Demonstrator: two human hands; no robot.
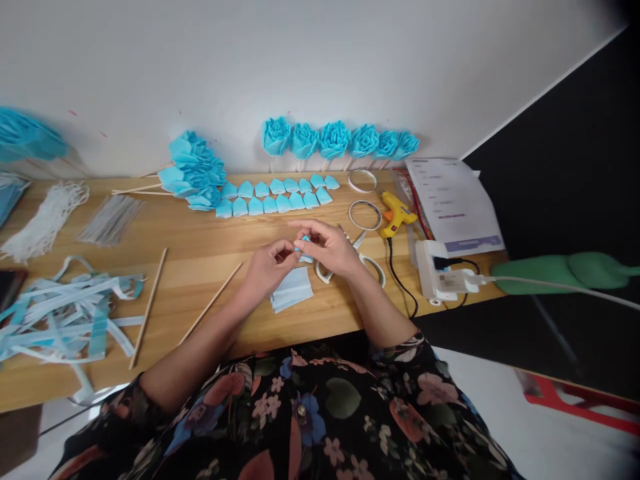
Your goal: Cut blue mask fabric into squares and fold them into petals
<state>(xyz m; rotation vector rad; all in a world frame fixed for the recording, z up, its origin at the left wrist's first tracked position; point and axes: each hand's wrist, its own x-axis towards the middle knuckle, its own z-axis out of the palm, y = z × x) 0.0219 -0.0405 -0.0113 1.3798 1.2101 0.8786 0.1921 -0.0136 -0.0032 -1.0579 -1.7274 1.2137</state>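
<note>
A small folded blue fabric petal (306, 249) is pinched between my two hands over the middle of the table. My left hand (273, 265) is closed, its thumb and forefinger meeting at the petal's left edge. My right hand (330, 248) grips the petal between thumb and fingers, partly covering it. Just below lies a small stack of pale blue fabric squares (291, 289). Scissors (374, 267) lie partly hidden under my right hand and wrist. Beyond my hands, two rows of similar folded petals (270, 205) line the table.
Blue fabric roses on sticks (334, 140) lean along the wall. On the right are tape rolls (365, 215), a yellow glue gun (397, 213), a power strip (433, 270) and a green bottle (545, 273). Left lie wooden sticks (149, 308), fabric strips (75, 320) and white cords (47, 220).
</note>
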